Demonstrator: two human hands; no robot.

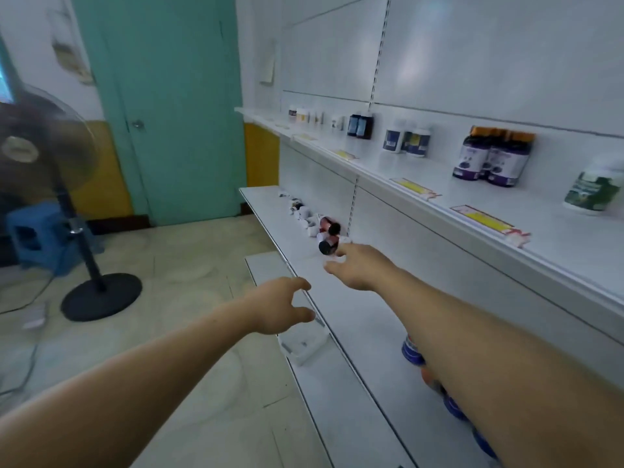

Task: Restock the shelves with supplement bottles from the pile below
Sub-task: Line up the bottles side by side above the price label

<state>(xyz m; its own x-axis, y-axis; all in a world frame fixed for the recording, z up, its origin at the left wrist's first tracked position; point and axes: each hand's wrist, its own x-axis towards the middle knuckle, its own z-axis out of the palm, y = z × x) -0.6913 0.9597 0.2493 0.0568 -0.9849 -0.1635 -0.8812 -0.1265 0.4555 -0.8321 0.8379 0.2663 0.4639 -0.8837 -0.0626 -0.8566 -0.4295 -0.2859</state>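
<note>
Both hands are empty with fingers loosely spread, the right hand [358, 268] stretched toward the pile of bottles [320, 228] lying far on the lower shelf [354, 325], the left hand [283, 309] near its edge, so the next move is probably grasping a bottle.

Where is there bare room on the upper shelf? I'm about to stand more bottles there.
Free: the stretch between the purple bottles and the white-and-blue bottles, and the front strip behind the price tags. Tighter: between the purple bottles and the green-labelled bottle. Crowded: the far end with the small jars.
</note>
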